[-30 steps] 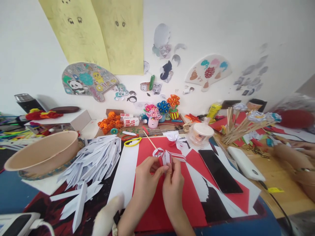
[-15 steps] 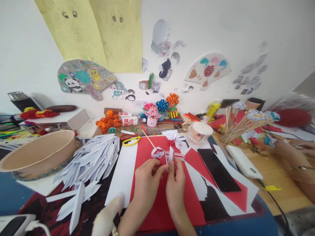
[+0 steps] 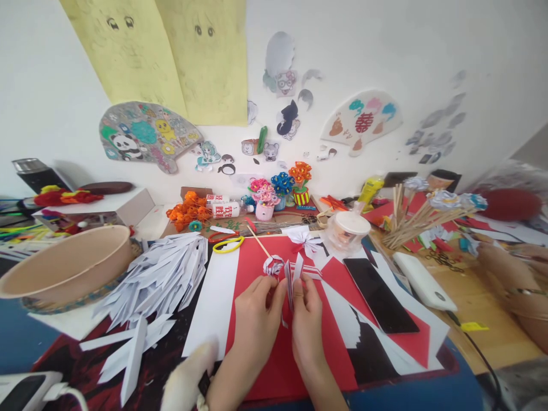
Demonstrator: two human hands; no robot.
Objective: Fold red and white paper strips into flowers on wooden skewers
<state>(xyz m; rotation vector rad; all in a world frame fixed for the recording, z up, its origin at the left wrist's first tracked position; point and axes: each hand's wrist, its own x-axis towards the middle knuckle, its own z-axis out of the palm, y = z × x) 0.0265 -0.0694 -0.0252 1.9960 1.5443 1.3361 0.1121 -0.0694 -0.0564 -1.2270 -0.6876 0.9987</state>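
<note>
My left hand [image 3: 256, 314] and my right hand [image 3: 307, 311] meet over a red paper sheet [image 3: 274, 342] at the table's middle. Both pinch a folded red-and-white paper piece [image 3: 291, 275] that stands up between the fingertips. Just beyond it lies a small red-and-white paper flower [image 3: 273, 265] on a thin wooden stick [image 3: 259, 242]. A white paper bow [image 3: 305, 240] rests further back on the red sheet.
A pile of folded white paper strips [image 3: 158, 279] lies left, beside a tan bowl [image 3: 64, 268]. Yellow-handled scissors [image 3: 229, 245], a black phone [image 3: 379, 294], a white power bank [image 3: 423, 282] and a lidded plastic cup [image 3: 347, 230] sit around. Another person's arm [image 3: 514, 285] rests at right.
My hands have drawn slightly toward me, and the folded paper piece now stands more upright between my fingertips. The view has tilted a little.
</note>
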